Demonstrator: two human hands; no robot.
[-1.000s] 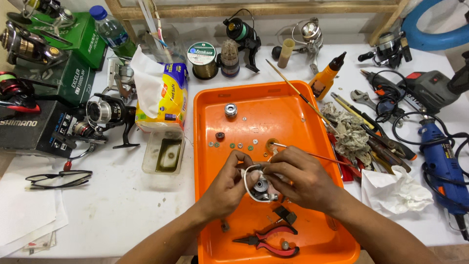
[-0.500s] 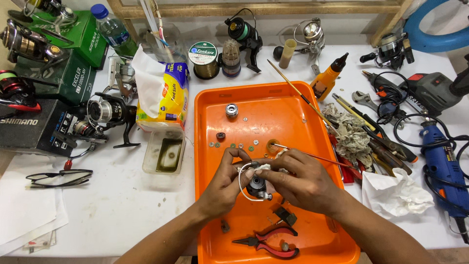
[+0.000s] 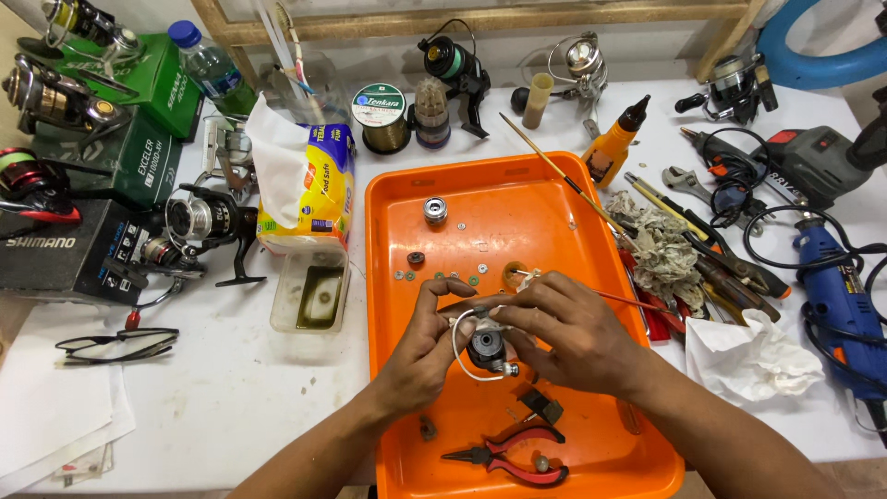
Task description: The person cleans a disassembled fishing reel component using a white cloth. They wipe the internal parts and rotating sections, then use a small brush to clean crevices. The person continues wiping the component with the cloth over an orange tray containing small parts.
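A small dark reel part [image 3: 486, 349] with a white wire loop is being wiped or cleaned over the orange tray [image 3: 554, 199], judging by the scrap of white tissue pressed against its top. The step in hand appears to be the cleaning of this part while it is held up off the tray.

On the left, the left hand [image 3: 427, 340] is closed on the part, its fingers curled round the part's left flank and its thumb laid across the top. The part sits just at 3 o'clock from that palm, between the two hands. At 3 o'clock from the part, the right hand [image 3: 573, 334] is closed as well, its fingertips pinching the tissue at the part's upper edge; a thin brush [image 3: 621, 298] juts out from behind it toward 3 o'clock, and whether it is held or only lies on the tray cannot be told.

A row of small washers [image 3: 442, 274] lies on the tray at 12 o'clock from the grip, and red pliers [image 3: 506, 455] lie at 6 o'clock.

The next move calls for a steady hold by the left hand, so that the part can be turned under the tissue without the wire loop being bent.
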